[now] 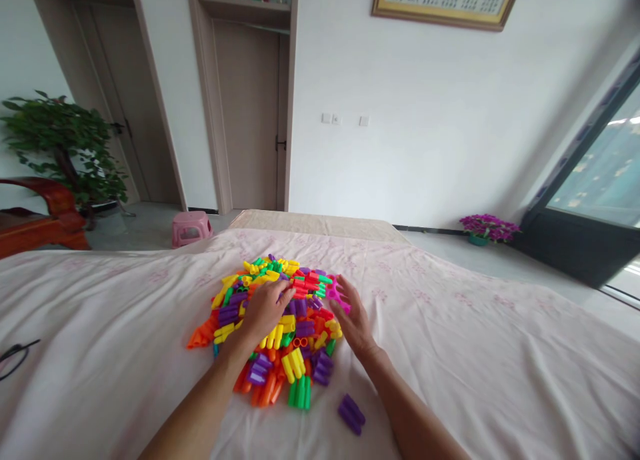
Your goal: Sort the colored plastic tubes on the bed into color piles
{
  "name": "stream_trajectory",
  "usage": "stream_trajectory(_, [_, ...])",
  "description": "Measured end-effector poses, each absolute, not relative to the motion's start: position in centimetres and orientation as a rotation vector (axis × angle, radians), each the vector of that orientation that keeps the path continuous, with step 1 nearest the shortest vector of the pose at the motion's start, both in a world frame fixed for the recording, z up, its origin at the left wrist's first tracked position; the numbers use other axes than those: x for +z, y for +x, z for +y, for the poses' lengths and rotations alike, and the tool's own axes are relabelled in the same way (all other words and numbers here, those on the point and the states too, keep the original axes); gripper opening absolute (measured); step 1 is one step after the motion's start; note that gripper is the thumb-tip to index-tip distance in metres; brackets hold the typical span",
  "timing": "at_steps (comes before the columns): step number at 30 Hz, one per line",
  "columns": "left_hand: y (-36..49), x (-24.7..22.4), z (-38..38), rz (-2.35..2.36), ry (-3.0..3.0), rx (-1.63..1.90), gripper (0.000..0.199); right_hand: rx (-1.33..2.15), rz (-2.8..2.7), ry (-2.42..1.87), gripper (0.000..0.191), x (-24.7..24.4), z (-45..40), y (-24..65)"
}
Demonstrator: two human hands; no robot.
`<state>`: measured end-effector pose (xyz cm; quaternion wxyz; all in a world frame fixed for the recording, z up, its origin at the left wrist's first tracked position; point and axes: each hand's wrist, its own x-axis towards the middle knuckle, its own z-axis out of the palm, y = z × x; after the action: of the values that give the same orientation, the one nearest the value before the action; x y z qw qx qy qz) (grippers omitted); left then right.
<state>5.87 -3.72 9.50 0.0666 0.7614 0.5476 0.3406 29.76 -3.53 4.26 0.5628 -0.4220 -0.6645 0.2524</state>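
Note:
A heap of bullet-shaped plastic building blocks [294, 365] in yellow, purple, orange, green and red lies on the bed-like cloth surface. My left hand [264, 307] is over the heap, its thumb and fingers closed at the near end of some red blocks [306, 287]. Green tips stick out of these red blocks toward the right. My right hand [354, 319] has its fingers and thumb around a magenta openwork piece [334, 291], which lies close against the green tips. Whether the two are joined I cannot tell. One purple block [352, 414] lies apart, near my right forearm.
The pale floral cloth [450, 353] spreads wide under the heap. A dark thin looped object [17, 355] lies at the left edge. Beyond stand a pink stool [192, 228], a wooden chair [50, 213], a leafy plant [65, 147] and a pot of purple flowers [487, 227].

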Motion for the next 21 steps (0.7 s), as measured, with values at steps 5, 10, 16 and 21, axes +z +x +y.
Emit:
stream_trajectory(5, [6.4,9.5,-5.2,1.535,2.337,0.993,0.026,1.035,-1.353,-0.857,0.064,6.2,-4.8,27.3])
stream_trajectory(10, [7.2,9.7,-5.9,1.447,2.251,1.057,0.029,1.107,-1.232,-0.919,0.055,6.6,-5.0,26.2])
stream_trajectory(16, [5.6,9.7,-5.2,1.520,2.026,1.193,0.036,1.120,-1.154,-0.962,0.053,5.9,-4.4,26.7])
stream_trajectory(21, [4.0,9.9,-4.9,1.797,2.127,1.240,0.032,1.203,-1.187,-0.941,0.049,6.1,-5.0,26.6])
